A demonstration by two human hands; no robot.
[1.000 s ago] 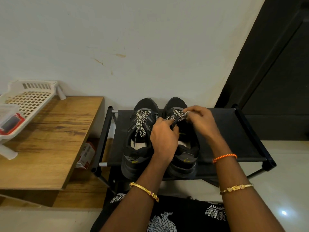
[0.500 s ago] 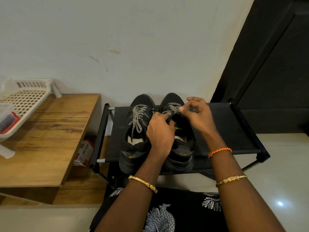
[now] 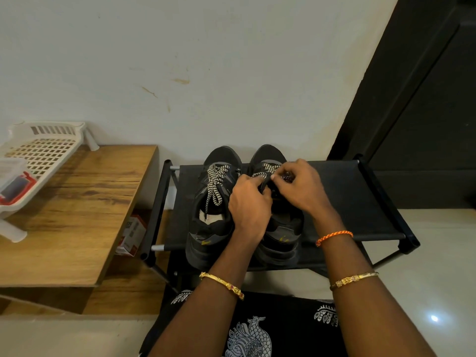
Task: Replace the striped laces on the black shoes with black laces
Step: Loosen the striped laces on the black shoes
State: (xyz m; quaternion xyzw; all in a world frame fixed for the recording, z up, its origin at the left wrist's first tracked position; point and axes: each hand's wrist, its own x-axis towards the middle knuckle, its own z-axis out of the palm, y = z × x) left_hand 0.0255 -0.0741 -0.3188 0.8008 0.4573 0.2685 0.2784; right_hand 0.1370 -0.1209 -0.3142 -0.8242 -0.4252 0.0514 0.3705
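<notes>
Two black shoes stand side by side on a black shoe rack (image 3: 347, 202), toes toward the wall. The left shoe (image 3: 213, 202) carries a black-and-white striped lace (image 3: 215, 186) with its ends hanging loose over the tongue. On the right shoe (image 3: 280, 228), my left hand (image 3: 251, 204) grips the tongue area and pinches the striped lace (image 3: 268, 169) near the upper eyelets. My right hand (image 3: 301, 186) pinches the same lace from the right side. Both hands hide most of that shoe's lacing. No black laces are visible.
A wooden table (image 3: 77, 207) stands left of the rack, holding a white plastic basket (image 3: 38, 155) and a clear container (image 3: 13, 181). A small red-and-white box (image 3: 131, 235) lies under the table. A dark door (image 3: 422, 112) is at the right; the wall is close behind the shoes.
My right hand has shifted slightly down and in along the right shoe's lace, closer to my left hand. The shoes have not moved.
</notes>
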